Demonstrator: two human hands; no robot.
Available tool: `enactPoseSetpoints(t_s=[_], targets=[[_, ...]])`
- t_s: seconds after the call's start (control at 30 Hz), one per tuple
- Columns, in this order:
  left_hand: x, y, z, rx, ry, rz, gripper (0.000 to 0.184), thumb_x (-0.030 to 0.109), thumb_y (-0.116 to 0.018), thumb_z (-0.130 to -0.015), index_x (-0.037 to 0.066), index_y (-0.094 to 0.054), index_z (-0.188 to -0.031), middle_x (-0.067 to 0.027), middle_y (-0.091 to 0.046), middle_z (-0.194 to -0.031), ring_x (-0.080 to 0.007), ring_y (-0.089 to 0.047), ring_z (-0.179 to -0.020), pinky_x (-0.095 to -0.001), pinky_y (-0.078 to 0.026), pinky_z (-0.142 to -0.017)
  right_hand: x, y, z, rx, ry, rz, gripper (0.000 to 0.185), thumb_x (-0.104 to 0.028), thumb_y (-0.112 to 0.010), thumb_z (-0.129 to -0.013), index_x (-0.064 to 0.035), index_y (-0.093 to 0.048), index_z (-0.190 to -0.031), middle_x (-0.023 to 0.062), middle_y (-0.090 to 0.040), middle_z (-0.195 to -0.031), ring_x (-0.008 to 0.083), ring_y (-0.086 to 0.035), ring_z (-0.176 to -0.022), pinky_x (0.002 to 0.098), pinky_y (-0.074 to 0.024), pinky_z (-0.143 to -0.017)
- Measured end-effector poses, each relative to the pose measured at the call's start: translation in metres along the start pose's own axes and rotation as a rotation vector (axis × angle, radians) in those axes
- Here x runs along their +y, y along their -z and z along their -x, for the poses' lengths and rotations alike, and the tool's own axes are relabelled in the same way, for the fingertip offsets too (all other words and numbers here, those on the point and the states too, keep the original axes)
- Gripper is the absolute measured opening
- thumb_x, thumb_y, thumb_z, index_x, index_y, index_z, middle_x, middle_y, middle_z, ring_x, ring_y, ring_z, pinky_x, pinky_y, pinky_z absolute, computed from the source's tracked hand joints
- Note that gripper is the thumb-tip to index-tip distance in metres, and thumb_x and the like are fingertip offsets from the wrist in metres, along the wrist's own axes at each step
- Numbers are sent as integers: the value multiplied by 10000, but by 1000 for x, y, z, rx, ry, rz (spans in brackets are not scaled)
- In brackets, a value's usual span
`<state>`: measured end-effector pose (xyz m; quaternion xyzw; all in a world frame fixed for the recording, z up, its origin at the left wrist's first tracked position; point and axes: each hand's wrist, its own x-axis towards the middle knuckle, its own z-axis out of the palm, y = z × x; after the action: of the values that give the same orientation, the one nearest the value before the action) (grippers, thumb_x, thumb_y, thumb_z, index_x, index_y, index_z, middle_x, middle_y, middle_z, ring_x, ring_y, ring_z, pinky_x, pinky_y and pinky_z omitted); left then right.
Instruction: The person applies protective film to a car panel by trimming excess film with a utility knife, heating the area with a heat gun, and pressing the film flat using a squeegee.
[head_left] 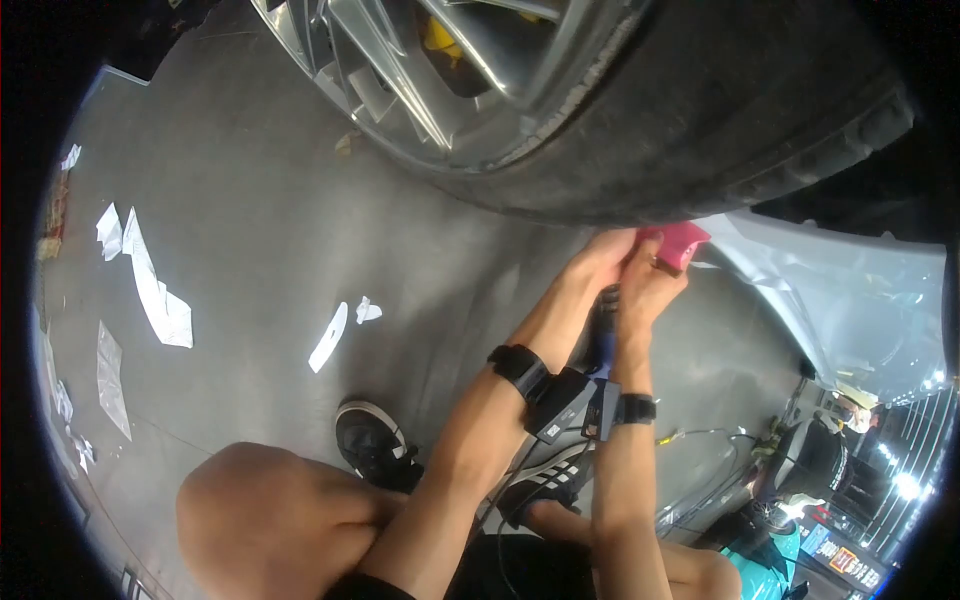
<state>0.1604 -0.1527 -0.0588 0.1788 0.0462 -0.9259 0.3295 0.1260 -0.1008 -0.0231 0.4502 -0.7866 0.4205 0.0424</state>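
While the tyre [690,110] fills the upper part of the view, its lower edge hangs just above both grips and leaves little room there. The spoked rim [400,90] lies to the left of it, with something yellow [440,38] behind the spokes. A pale panel [850,290] closes in from the right. White scraps [160,298] lie well apart on the grey floor [250,200], and a smaller strip [329,338] is nearer the left forearm. Black boxes [562,405] sit at the strapped wrists, with cables running down from them; a dark blue item [602,335] shows between the forearms, too covered to identify. The left shoe [372,442] and right shoe [545,485] are below.

The pink piece [684,243] is just under the tyre's edge, near the panel's left end. Its long axis runs roughly crosswise in view, its broader, free end pointing right, toward the panel, with a corner dipping downward. The right grip [652,287] is closed on it, thumb laid along the near face. The left grip [605,257] is against its left end; those fingers are mostly hidden, so I cannot tell whether they clasp it.
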Motion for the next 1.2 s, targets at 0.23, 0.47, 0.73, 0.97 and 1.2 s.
enactPoseSetpoints(t_s=[0.23, 0.47, 0.73, 0.97, 1.2], targets=[[-1, 3, -2, -16, -61, -42, 244, 189, -530, -997, 23, -625, -1147, -113, -662, -1105, -189, -630, -993, -345, -533, -861, 5, 0, -2, -42, 64, 1, 300, -149, -605, -912, -29, -574, -1184, 247, -698, -936, 411, -696, -875, 431, -539, -736], [10, -1, -3, -9, -21, -154, 241, 190, -505, -1002, 31, -646, -1116, -99, -673, -1064, -168, -633, -941, -329, -536, -828, -17, -6, 0, -4, 38, 6, 290, -143, -586, -915, -33, -540, -1179, 262, -686, -901, 453, -675, -848, 469, -525, -714], [7, 41, -63, -55, 108, -313, 234, 197, -508, -1001, 41, -650, -1102, -68, -680, -1036, -146, -631, -937, -322, -531, -840, -28, -12, -2, -7, 15, 122, 357, -169, -586, -910, -24, -450, -1207, 284, -674, -858, 481, -658, -826, 517, -508, -704], [36, 20, -54, 36, -89, -288, 228, 200, -516, -996, 45, -651, -1096, -60, -682, -1031, -150, -631, -941, -326, -524, -855, -38, -19, -8, -42, -48, 202, 390, -179, -612, -903, -2, -381, -1163, 322, -663, -906, 518, -636, -869, 559, -491, -756], [29, 18, -44, 5, -116, -267, 222, 202, -524, -992, 50, -652, -1091, -52, -684, -1025, -154, -630, -945, -329, -518, -871, -34, -20, -9, -49, -64, 82, 391, -238, -585, -955, 11, -411, -1202, 333, -659, -956, 520, -635, -906, 525, -500, -781]])
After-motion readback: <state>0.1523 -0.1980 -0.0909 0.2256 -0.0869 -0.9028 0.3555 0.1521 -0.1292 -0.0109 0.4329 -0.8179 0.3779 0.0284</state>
